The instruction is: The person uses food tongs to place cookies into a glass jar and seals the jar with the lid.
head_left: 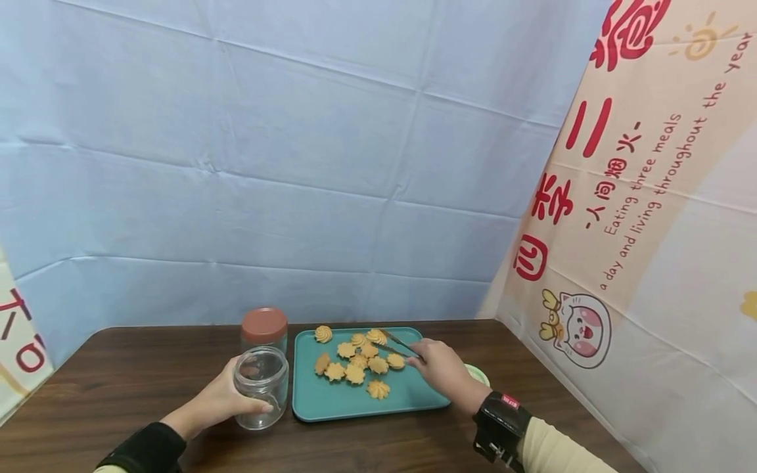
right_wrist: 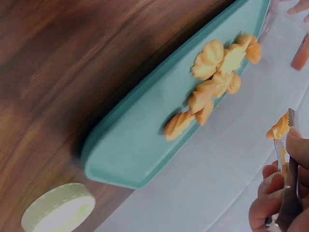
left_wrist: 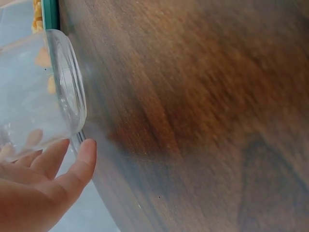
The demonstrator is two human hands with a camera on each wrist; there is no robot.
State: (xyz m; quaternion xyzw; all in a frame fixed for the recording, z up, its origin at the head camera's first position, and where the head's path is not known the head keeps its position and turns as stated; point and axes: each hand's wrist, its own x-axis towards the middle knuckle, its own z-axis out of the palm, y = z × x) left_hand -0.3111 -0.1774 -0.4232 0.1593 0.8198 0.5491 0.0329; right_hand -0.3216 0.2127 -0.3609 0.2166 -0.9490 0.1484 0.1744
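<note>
Dark slim tongs [right_wrist: 291, 199], your right hand [head_left: 442, 369] gripping, seemingly pick a golden ridged cookie [right_wrist: 278, 128] (lifting needs steadiness); your left hand [head_left: 223, 396], at eight o'clock, grips a clear round jar [head_left: 271, 382].

Clear jar [head_left: 275, 389], lidless, upright, just L of teal tray [head_left: 319, 404]. Golden ridged cookies [head_left: 355, 374], mostly bunched mid-tray, strays far L + near side. Dark metal tongs [right_wrist: 291, 191], slanted, tray's far R, w/ cookie btwn tips.

- Head view bright, softly and evenly lit
- Small glints on the front jar [head_left: 273, 389]
- Dark shadow beside the tray [right_wrist: 130, 150]
- Left wrist view hazy, surface [left_wrist: 193, 96] blurred
</note>
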